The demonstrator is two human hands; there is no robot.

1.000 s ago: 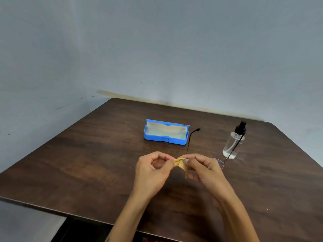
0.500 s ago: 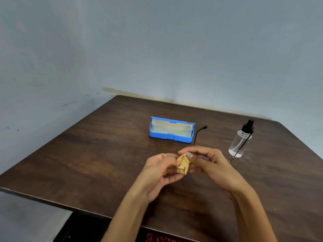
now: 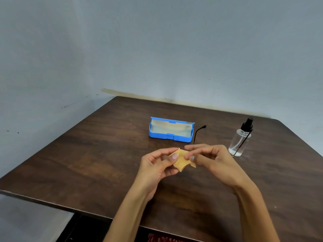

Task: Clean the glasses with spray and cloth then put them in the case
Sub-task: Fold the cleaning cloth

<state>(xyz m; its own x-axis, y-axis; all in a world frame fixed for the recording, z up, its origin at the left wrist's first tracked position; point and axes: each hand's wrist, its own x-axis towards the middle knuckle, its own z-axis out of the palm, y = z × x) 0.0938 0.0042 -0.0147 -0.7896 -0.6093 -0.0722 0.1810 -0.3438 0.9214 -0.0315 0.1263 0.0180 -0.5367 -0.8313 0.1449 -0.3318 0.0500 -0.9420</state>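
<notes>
item: tan cloth (image 3: 181,159) — you are holding it above the tabletop (image 3: 90,163), stretched between both hands. your left hand (image 3: 157,166) is pinching its left edge between thumb and curled fingers; your right hand (image 3: 213,161) is pinching its right edge, the grip clenched on the fabric on both sides.

item: glasses (image 3: 197,132) — mostly hiding behind your hands and the cloth; one thin black temple arm is showing past your right fingers, its tip lying just beside the case. whether either hand is also gripping the frame cannot be told.

item: blue case (image 3: 170,137) — sitting open toward the far middle of the tabletop, pale lining showing.

item: clear spray bottle (image 3: 240,140) — standing upright with a black nozzle, to the right of the case, near your right hand.
</notes>
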